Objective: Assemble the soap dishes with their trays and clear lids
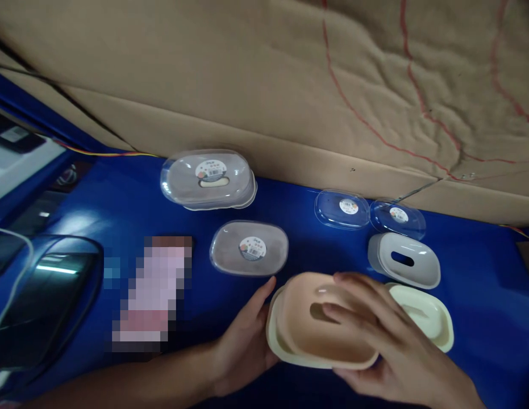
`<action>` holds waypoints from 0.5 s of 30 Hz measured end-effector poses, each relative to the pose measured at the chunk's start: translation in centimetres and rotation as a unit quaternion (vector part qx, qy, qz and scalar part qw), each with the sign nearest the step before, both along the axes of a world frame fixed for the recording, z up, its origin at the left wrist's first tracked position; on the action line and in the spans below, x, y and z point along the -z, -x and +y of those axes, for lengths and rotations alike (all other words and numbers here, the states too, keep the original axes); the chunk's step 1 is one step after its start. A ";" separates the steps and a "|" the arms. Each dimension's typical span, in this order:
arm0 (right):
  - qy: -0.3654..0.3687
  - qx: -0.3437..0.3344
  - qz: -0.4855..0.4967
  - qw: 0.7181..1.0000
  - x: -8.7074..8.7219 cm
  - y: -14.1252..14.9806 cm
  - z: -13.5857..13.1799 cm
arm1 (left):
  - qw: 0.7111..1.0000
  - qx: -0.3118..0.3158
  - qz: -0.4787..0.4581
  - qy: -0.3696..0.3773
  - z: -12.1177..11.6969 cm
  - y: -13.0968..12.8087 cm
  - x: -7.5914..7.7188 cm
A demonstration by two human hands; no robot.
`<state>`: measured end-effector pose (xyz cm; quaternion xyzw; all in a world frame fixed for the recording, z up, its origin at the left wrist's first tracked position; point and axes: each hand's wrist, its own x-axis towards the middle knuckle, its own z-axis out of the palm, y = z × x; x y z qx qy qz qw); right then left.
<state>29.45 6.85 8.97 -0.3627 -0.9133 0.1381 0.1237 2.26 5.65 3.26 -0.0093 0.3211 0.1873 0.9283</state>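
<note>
My left hand (247,341) is wrapped round the left end of a cream soap dish base (278,346), thumb pointing up along its side. Over that base sits a peach soap dish tray (332,335) with an oval slot in its floor. My right hand (387,335) grips the tray's right side, with one finger reaching inside near the slot. A pale green-cream soap dish (434,318) lies partly behind my right hand. Just beyond it is a white soap dish (417,264) with a dark slot. Nearest my left thumb lies a clear lid (230,250) with a round label.
Two more clear lids (332,207) (400,218) lie at the back right. A lidded soap dish stack (208,179) stands at the back. On the left are a pixelated rectangular item (155,289), a dark phone-like device (46,301) and cables. Brown paper (247,85) rises behind the blue table (196,307).
</note>
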 end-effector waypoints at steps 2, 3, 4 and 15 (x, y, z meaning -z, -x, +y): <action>0.011 -0.017 -0.021 1.000 -0.2 0.8 -0.6 | 1.000 -0.003 -0.008 -0.007 0.1 0.0 -0.3; 0.016 -0.021 -0.026 0.999 -0.2 1.1 -0.8 | 1.000 -0.005 -0.014 -0.011 0.1 0.0 -0.4; 0.022 -0.025 -0.030 0.999 0.0 1.3 -0.9 | 1.000 -0.008 -0.018 -0.015 0.0 -0.1 -0.4; 0.151 -0.027 -0.033 0.988 1.1 1.5 -1.0 | 0.993 -0.048 -0.013 -0.106 -0.8 -0.4 0.2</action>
